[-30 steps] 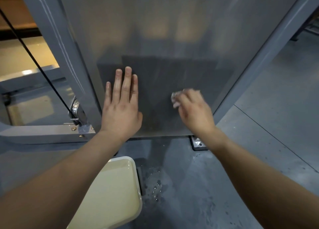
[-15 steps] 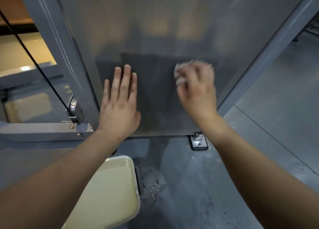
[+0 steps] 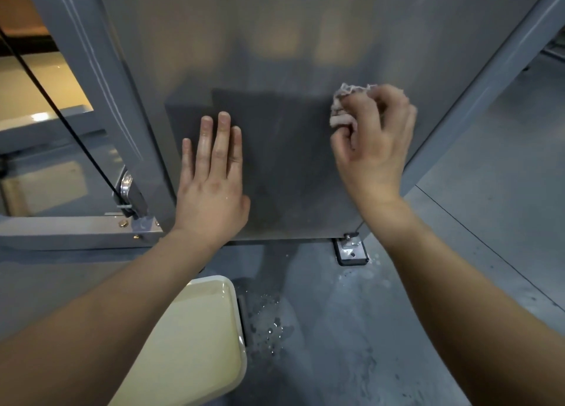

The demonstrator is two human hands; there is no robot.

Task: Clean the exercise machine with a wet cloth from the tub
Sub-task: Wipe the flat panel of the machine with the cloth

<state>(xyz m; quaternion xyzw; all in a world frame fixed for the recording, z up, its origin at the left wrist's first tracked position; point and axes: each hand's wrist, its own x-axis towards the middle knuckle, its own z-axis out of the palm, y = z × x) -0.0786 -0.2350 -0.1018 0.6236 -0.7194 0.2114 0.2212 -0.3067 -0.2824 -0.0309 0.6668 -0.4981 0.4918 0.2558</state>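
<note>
Nearest to the viewer, low in the picture, a cream tub point(image 3: 214, 280) stands on the grey floor point(image 3: 458, 191), partly hidden under the left forearm. Just right of the tub the floor is wet, with small drops point(image 3: 270, 326) and pale smears. Further on, a metal foot plate point(image 3: 351, 252) sits on the floor under the lower right corner of the machine's grey panel point(image 3: 275, 38).

The left hand point(image 3: 211, 188) lies flat on the lower part of the panel, with the fingers straight and close together, holding nothing. The right hand point(image 3: 376, 142) is higher and more to the right on the same panel. Its fingers are curled around a crumpled pale cloth point(image 3: 344, 106) and press it against the surface.

The panel is dull grey, with a darker square area around the hands. Left of it rises a grey post point(image 3: 101, 78), with a black cable point(image 3: 61, 106) and a shiny pulley point(image 3: 127, 185) beside it.
</note>
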